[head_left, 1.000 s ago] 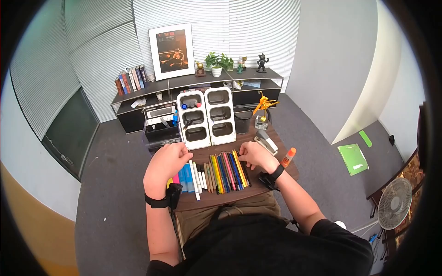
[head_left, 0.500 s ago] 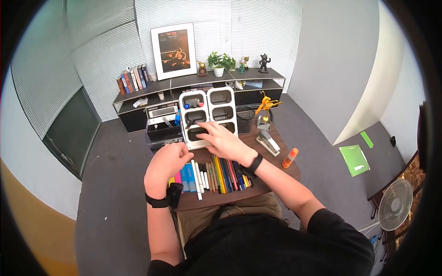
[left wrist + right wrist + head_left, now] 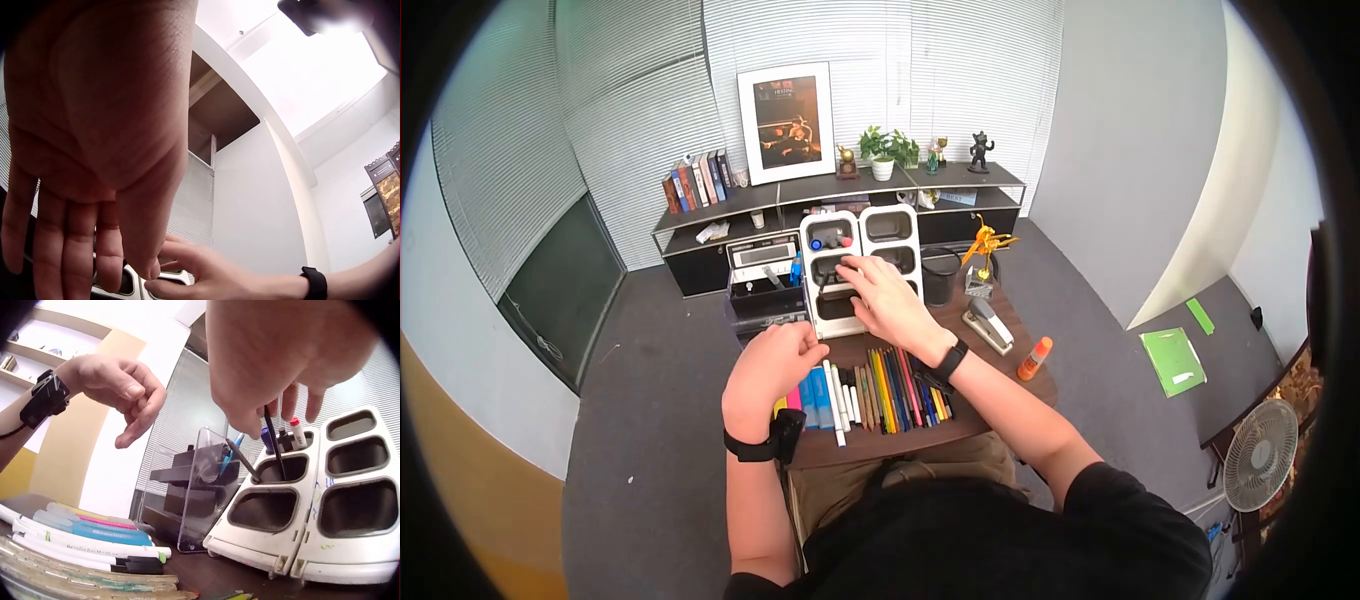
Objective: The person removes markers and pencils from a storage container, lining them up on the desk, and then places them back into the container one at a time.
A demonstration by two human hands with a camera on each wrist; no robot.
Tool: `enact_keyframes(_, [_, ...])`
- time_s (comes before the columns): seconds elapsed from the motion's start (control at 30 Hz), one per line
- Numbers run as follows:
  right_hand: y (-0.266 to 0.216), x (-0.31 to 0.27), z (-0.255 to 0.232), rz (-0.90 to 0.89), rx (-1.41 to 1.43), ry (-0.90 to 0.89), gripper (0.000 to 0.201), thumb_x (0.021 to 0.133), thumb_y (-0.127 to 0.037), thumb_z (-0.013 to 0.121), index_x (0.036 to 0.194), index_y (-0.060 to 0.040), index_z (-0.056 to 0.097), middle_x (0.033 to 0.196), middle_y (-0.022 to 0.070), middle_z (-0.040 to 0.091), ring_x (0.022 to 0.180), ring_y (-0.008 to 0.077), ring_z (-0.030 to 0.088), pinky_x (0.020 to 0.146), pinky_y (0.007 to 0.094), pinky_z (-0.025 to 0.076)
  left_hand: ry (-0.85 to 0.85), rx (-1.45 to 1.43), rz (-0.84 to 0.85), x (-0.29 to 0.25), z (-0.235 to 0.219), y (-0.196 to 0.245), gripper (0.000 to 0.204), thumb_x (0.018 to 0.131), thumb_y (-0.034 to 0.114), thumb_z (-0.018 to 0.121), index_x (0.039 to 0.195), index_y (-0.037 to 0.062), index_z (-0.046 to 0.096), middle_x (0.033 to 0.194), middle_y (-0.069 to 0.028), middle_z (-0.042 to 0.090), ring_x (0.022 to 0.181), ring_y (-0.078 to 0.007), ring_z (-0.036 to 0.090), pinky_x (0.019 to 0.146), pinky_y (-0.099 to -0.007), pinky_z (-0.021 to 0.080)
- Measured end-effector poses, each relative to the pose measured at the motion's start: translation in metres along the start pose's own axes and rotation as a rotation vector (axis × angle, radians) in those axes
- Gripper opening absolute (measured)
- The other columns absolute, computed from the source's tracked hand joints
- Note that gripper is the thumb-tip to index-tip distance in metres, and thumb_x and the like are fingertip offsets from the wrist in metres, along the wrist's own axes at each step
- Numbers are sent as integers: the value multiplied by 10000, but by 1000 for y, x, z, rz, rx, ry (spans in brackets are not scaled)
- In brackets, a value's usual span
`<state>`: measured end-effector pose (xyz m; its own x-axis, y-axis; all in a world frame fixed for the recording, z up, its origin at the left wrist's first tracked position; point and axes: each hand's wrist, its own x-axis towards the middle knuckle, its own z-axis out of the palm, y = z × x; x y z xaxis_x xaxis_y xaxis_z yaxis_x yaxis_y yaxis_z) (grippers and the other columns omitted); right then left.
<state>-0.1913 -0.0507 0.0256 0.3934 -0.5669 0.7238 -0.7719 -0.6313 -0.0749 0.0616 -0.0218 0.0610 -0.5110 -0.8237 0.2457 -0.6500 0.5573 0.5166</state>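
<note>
My right hand is over the left half of a white organizer with deep dark compartments. Its thumb and fingers pinch the upper end of a thin black pencil, whose lower end is inside the left middle compartment. Another dark stick leans in that same compartment. A blue-capped marker and a red-capped one occupy the one above. My left hand hovers over the highlighters, fingers relaxed and holding nothing. Beside these lie white markers and a row of colored pencils.
Left of the organizer stands a clear-sided desk box. On the right are a stapler, an orange glue stick and a golden figurine. Behind the organizer is a dark mesh cup.
My right hand left the right end of the pencil row and moved up and left to the organizer, carrying the black pencil into the left middle compartment. The left hand stayed nearly still.
</note>
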Motion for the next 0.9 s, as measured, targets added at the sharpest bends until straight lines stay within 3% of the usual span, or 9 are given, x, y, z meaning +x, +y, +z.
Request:
enact_keyframes(0.23, [-20,-18,-59,74,78,554,499,935,21,762,1427,-16,688,1368,213,630,1257,391,655,1047,442,560,-12,23,-10,-2,0,2,307,984,253,790,954,-48,737,803,-200,737,740,-342,728,700,-443,552])
enact_keyframes(0.33, [-16,-37,-80,183,138,608,384,940,73,734,1316,-9,737,1253,121,672,950,194,693,880,332,576,-31,16,-39,-2,-2,6,306,985,254,789,963,-48,742,819,-200,746,752,-342,732,712,-439,559])
enact_keyframes(0.4, [-10,-51,-88,271,160,585,306,955,78,729,1251,1,744,1220,87,673,796,98,629,764,271,551,-36,14,-39,-2,0,3,304,985,252,787,964,-48,743,824,-199,749,756,-340,734,717,-437,561])
enact_keyframes(0.53, [12,-69,-93,456,253,523,225,978,57,709,1198,18,741,1145,75,673,788,97,617,702,264,542,-33,23,-13,1,4,-1,297,988,245,779,967,-50,743,825,-197,751,754,-323,735,720,-433,562])
enact_keyframes(0.6, [14,-70,-97,502,247,297,202,985,39,705,1183,25,743,1076,71,668,780,106,617,698,269,543,-61,15,-26,0,5,1,297,990,243,776,967,-51,743,824,-196,752,751,-317,733,720,-430,563])
enact_keyframes(0.67, [24,-80,-85,544,273,252,216,976,20,717,1189,23,751,1051,88,680,776,130,642,707,295,558,-70,11,-44,2,2,2,296,991,242,774,966,-52,743,824,-194,752,747,-311,731,719,-428,563])
enact_keyframes(0.73, [34,-94,-75,583,191,40,283,951,14,733,1232,10,765,1092,116,703,786,174,684,734,339,576,-49,1,-29,0,3,4,281,971,237,787,928,-39,749,800,-208,745,768,-381,739,730,-460,565])
enact_keyframes(0.77, [40,-100,-70,600,178,-27,323,913,4,750,1234,3,788,1109,151,727,840,252,741,783,386,599,-52,4,-29,0,3,2,281,971,237,787,928,-39,749,800,-208,745,768,-381,739,730,-460,565])
enact_keyframes(0.9, [49,-112,-62,618,104,-186,295,875,-11,753,1164,12,810,1077,197,758,964,363,774,883,442,613,-46,-5,-34,1,3,-1,284,970,237,788,935,-43,751,797,-206,744,758,-375,736,725,-456,562])
